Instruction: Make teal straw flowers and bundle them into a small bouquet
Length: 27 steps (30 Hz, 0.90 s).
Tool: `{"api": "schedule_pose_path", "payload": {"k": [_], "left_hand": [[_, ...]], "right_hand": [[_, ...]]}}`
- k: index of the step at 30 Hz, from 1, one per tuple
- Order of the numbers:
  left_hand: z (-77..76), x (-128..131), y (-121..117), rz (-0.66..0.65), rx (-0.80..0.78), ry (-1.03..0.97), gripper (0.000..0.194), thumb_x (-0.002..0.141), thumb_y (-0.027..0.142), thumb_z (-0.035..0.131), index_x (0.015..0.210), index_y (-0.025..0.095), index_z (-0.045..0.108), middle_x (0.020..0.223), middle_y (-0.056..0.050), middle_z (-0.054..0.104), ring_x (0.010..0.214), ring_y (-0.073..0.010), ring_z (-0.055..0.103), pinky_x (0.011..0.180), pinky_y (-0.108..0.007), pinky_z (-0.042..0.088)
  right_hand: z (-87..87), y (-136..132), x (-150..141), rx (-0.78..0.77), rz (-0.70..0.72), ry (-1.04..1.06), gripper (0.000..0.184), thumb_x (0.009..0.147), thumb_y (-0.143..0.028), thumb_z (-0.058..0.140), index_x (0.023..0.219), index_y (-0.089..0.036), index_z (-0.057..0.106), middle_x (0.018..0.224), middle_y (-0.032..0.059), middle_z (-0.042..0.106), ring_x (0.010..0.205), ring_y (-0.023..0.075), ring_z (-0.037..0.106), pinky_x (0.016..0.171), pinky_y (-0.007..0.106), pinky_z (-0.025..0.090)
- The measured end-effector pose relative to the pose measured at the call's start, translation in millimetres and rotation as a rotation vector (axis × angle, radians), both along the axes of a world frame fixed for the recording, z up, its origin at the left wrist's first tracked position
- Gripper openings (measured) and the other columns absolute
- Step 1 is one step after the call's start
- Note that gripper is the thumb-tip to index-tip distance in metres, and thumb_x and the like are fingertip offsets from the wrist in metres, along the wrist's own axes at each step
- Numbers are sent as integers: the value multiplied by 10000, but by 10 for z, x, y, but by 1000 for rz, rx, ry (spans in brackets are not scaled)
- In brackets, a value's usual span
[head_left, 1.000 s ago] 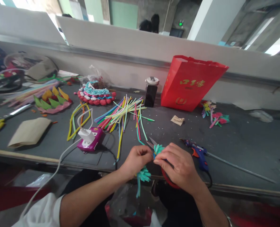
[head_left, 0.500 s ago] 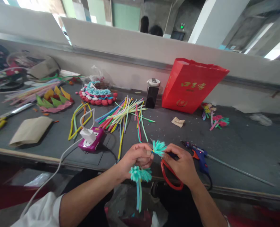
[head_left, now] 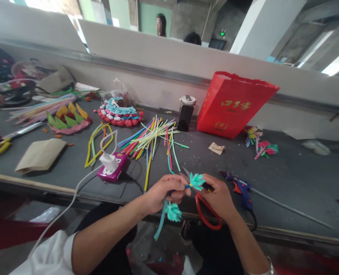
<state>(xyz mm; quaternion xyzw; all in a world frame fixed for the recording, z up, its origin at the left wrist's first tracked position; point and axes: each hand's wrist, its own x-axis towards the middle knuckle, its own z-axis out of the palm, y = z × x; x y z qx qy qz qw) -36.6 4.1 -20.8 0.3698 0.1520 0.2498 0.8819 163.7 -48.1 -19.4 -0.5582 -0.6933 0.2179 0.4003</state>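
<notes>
My left hand (head_left: 169,193) is closed on the blue stem of a turquoise pipe-cleaner flower (head_left: 197,182), whose head fans out toward the right. Below that hand hangs a second turquoise tuft (head_left: 174,212) with a blue-green strip (head_left: 161,221) trailing down; its joint is hidden by the fingers. My right hand (head_left: 218,196) is closed around scissors (head_left: 207,214) with red loop handles. Their blades (head_left: 185,173) pass behind the flower head and show between the two hands. The right fingertips are beside the flower's petals; whether they touch is hard to tell.
Loose pipe cleaners (head_left: 149,137) lie ahead. A purple power adapter (head_left: 112,168) with its cable is at left. A glue gun (head_left: 240,187) lies right, its glue stick pointing outward. Behind stand a tumbler (head_left: 185,114) and a red bag (head_left: 235,105). Larger scissors (head_left: 11,139) lie far left.
The upper flower has shifted slightly right and shows more blue stem. The hanging tuft has swung and turned, its strip now slanting left. More of the scissor blades shows.
</notes>
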Motion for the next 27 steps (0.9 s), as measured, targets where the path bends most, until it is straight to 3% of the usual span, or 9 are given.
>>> {"api": "schedule_pose_path", "payload": {"k": [7, 11, 20, 24, 27], "left_hand": [[11, 12, 3, 28, 59, 109, 113, 802, 204, 602, 792, 115, 670, 468, 43, 479, 370, -56, 360, 433, -222, 219], [42, 3, 23, 26, 101, 148, 150, 806, 250, 615, 824, 116, 678, 509, 1, 560, 410, -84, 464, 455, -224, 263], [112, -31, 48, 71, 93, 193, 196, 779, 297, 686, 694, 120, 681, 411, 93, 318, 389, -40, 203, 433, -224, 172], [126, -15, -23, -19, 115, 262, 141, 698, 232, 680, 615, 117, 684, 380, 61, 408, 364, -49, 270, 413, -230, 192], [85, 23, -98, -120, 160, 358, 94, 640, 201, 659, 593, 123, 684, 433, 32, 511, 369, -53, 321, 402, -225, 188]], "right_hand": [[102, -33, 2, -32, 34, 29, 84, 864, -287, 649, 880, -204, 646, 876, 14, 632, 843, 177, 595, 782, 254, 437], [72, -29, 31, -139, 100, 43, 124, 895, -308, 619, 885, -215, 701, 875, 15, 672, 866, 187, 625, 811, 267, 448], [13, -14, 3, -321, 195, 181, 143, 863, -311, 655, 868, -216, 762, 843, 3, 745, 813, 184, 658, 772, 255, 474], [-18, 28, 12, -333, 210, 237, 88, 820, -233, 678, 785, -194, 749, 736, -6, 712, 701, 153, 632, 682, 233, 466], [-13, 64, 68, -347, 212, 243, 101, 811, -278, 708, 799, -185, 745, 728, -5, 680, 669, 141, 610, 623, 224, 448]]}}
